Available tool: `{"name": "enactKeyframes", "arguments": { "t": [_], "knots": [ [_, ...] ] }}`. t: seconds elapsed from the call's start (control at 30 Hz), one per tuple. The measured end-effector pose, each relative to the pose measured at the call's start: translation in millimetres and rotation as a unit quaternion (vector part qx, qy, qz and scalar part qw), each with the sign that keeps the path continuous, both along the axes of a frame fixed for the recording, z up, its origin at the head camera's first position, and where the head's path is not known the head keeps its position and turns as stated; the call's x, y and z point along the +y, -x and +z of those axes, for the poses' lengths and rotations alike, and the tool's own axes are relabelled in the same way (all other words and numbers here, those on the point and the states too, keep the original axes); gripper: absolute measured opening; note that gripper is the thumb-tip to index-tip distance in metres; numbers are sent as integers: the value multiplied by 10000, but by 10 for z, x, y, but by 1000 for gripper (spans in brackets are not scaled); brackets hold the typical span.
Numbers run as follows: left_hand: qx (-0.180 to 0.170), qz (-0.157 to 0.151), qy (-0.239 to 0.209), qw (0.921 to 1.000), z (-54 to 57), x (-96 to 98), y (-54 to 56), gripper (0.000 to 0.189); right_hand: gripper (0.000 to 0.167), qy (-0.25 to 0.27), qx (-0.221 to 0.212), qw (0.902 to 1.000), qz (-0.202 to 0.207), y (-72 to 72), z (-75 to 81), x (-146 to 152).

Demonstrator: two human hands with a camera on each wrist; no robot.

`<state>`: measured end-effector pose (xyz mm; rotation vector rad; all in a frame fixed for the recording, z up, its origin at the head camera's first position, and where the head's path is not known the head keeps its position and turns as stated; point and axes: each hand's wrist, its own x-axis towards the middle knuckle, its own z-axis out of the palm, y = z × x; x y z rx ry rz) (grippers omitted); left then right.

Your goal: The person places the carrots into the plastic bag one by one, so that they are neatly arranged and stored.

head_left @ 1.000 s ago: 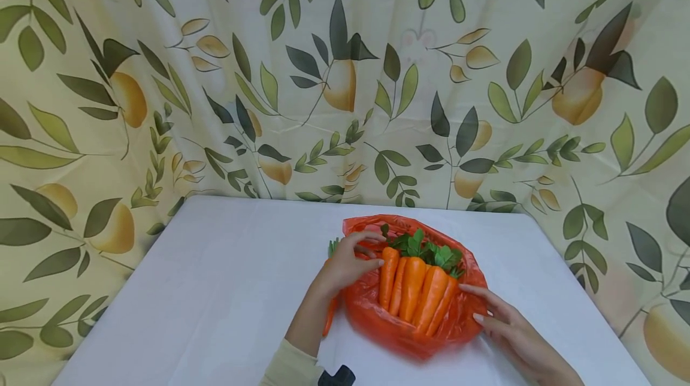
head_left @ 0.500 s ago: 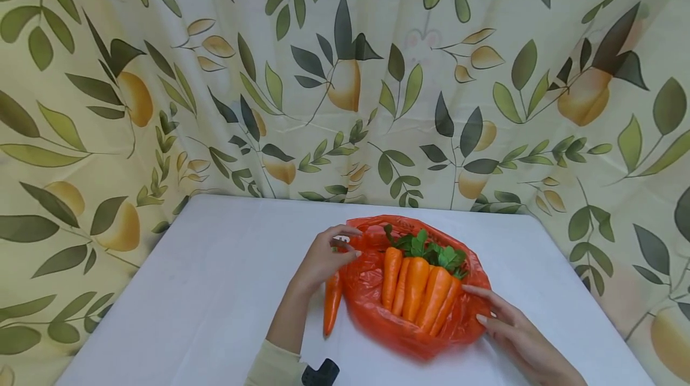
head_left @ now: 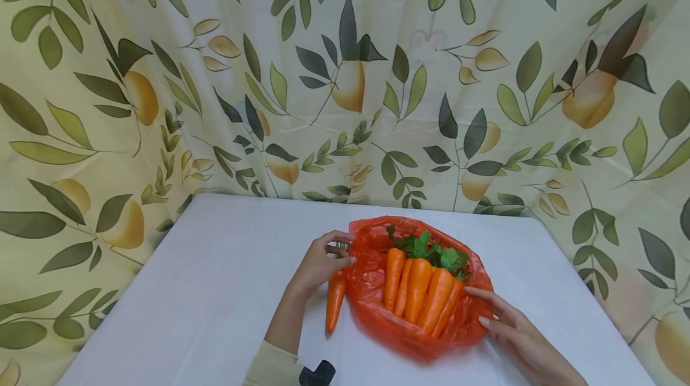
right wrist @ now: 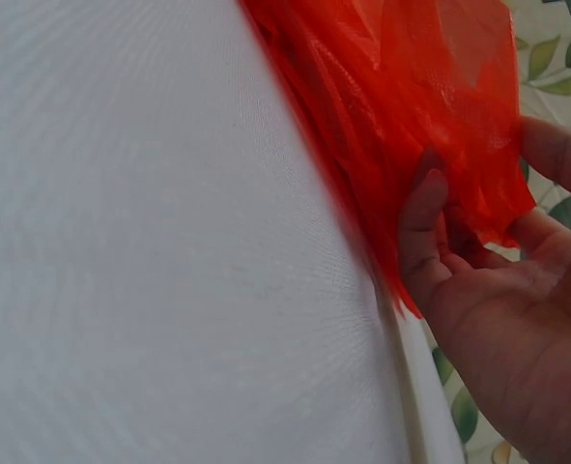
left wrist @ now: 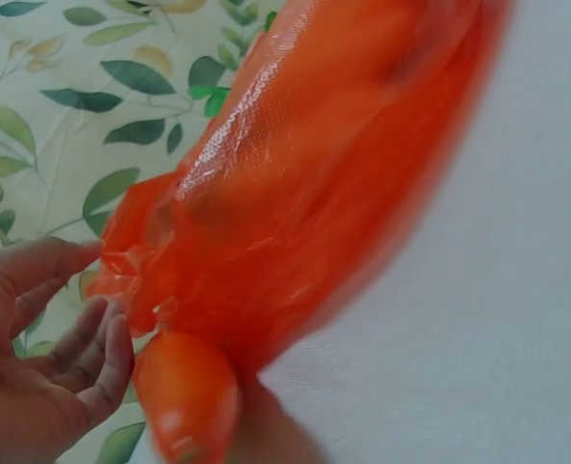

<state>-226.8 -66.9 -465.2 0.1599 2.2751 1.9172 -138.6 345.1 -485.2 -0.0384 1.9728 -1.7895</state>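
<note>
A red plastic bag (head_left: 372, 290) lies with its mouth spread, and several orange carrots (head_left: 417, 284) with green leafy tops (head_left: 431, 248) rest in it. My left hand (head_left: 318, 263) is at the bag's left rim, thumb and fingers apart, fingertips right at the crumpled edge in the left wrist view. A single carrot (head_left: 335, 302) lies outside the bag just below that hand, its green top partly hidden. On the right side my right hand (head_left: 514, 329) holds the bag's edge, with thumb and fingers round the red plastic (right wrist: 430, 116) in the right wrist view.
A table (head_left: 242, 266) with a white cover bears the bag and the loose carrot. Behind it and at both sides hangs a curtain (head_left: 323, 74) printed with leaves and fruit. A dark wrist device (head_left: 318, 373) sits at the left sleeve (head_left: 272, 365).
My left hand has moved left from beside the carrots inside the bag to its left rim, uncovering the loose carrot. My right hand stays at the right edge; the whole view has shifted slightly.
</note>
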Motion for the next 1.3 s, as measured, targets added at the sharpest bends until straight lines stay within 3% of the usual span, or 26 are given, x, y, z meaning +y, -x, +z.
{"name": "enactKeyframes", "arguments": {
  "t": [0.23,0.53,0.9,1.1,1.3],
  "knots": [
    [-8,39,272,9996,-84,-102,24,42,56,-52,11,10000,-24,-5,1,-3],
    [60,-154,180,9997,-176,-247,39,50,57,-149,-39,9998,-82,-11,0,-11],
    [-11,-39,553,9985,-290,-341,25,50,57,-107,-13,9999,-22,-8,-2,-8],
    [-112,-306,697,9970,-330,-374,6,49,57,81,13,9999,110,4,-12,12],
    [83,-600,785,9951,-343,-377,4,50,57,131,15,9998,118,10,-13,13]
  ]
}}
